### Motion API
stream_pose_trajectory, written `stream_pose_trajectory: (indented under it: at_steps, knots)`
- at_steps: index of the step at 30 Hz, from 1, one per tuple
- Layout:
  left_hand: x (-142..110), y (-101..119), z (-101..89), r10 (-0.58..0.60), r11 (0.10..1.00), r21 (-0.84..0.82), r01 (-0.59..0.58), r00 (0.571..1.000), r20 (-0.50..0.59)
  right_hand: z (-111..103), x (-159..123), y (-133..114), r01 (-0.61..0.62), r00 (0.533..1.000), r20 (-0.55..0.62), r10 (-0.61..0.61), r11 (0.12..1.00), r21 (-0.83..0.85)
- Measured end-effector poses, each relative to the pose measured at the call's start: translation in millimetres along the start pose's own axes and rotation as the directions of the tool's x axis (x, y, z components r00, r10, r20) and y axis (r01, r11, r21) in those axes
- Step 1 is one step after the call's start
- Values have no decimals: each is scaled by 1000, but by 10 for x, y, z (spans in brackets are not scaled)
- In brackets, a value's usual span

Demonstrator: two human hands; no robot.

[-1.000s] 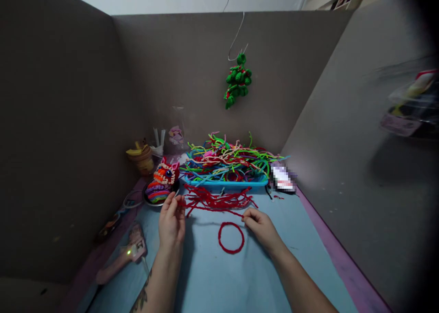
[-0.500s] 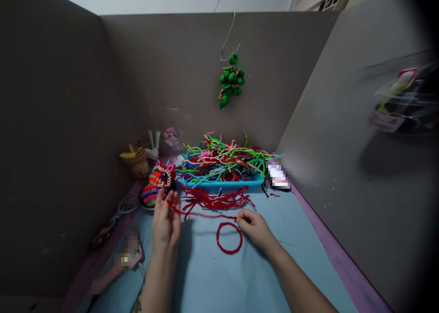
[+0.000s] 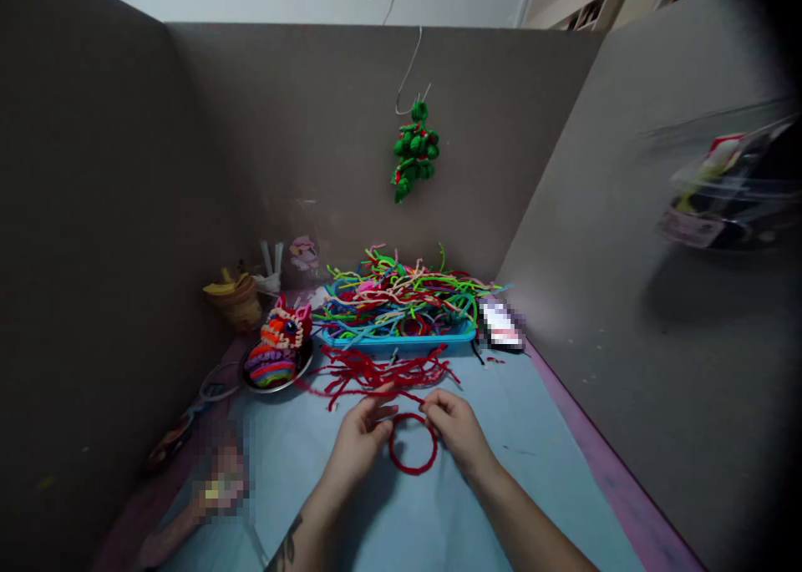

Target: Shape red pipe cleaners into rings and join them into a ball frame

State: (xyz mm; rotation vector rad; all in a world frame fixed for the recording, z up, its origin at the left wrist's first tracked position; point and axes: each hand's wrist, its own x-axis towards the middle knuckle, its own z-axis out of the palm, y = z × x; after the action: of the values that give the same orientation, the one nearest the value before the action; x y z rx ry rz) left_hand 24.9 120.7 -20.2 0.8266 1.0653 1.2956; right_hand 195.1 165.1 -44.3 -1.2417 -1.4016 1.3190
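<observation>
A red pipe cleaner [image 3: 410, 397] stretches out to the left from my right hand [image 3: 456, 430], whose thumb and fingertips pinch it near its right end. My left hand [image 3: 362, 438] is beside the same strand, its fingers curved and apart, with the strand running past the upper fingertips. Just below and between both hands, a red ring [image 3: 413, 473] of fuzzy stem lies on the blue table cover. Behind the hands, a loose pile of red pipe cleaners [image 3: 382, 367] is spread out.
Behind the red pile stands a blue tray [image 3: 401, 340] heaped with many-coloured pipe cleaners. To the left, a metal bowl [image 3: 276, 387] holds a colourful fuzzy figure [image 3: 281, 338]. A phone [image 3: 502, 326] lies at right. A green ornament [image 3: 416, 150] hangs from the grey partition [image 3: 301, 121].
My left hand has moved right, from beside the bowl to near my right hand. The right hand keeps its pinch on the red strand. The view has shifted slightly.
</observation>
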Motion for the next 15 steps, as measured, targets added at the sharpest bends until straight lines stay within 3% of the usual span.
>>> stream_pose_trajectory:
  at_steps: [5,8,12,15]
  knots:
    - [9,62,-21,82,991,107,-78,996,-41,-6,10,47,-4,999,43,6,999,-52]
    - [0,71,-63,135,983,123,-133,991,-5,1,21,74,-3,998,56,8,996,-86]
    - [-40,78,-47,116,983,143,-118,993,20,20,48,78,-19,1000,23,21,997,-81]
    - [-27,68,-30,114,991,78,-109,992,-54,15,51,27,-30,998,58,38,991,-133]
